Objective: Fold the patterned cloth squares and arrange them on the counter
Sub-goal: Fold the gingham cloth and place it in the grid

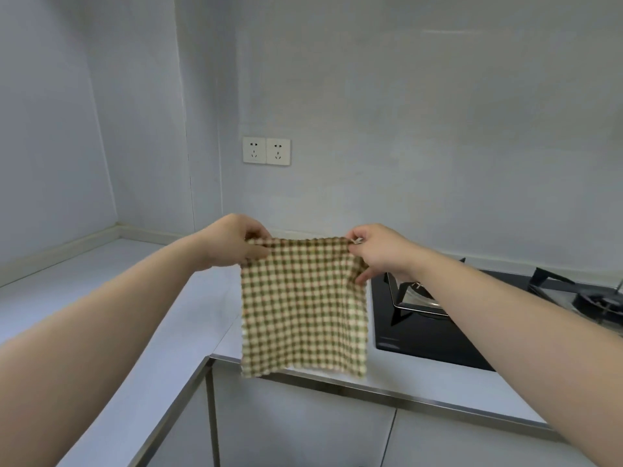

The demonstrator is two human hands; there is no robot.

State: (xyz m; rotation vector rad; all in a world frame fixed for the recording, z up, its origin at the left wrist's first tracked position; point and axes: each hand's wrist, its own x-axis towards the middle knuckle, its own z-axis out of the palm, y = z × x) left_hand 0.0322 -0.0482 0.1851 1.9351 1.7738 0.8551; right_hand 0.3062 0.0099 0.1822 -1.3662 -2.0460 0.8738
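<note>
Counter (101, 298) under cloth (303, 308), left hand (232, 244), right hand (381, 251)

Sockets (266, 151): two white ones, side by side on the back wall.
Wall (404, 129): pale grey, plain.
Stove (438, 345): black glass gas top, at the right.
Grates (553, 278): black, over the burners.
Cabinet doors (296, 429): pale, under a metal edge strip (371, 389).

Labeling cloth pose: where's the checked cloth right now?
Head view, centre: the checked cloth hangs unfolded, pinched at its top corners by the left hand and right hand, just left of the gas hob.
</note>
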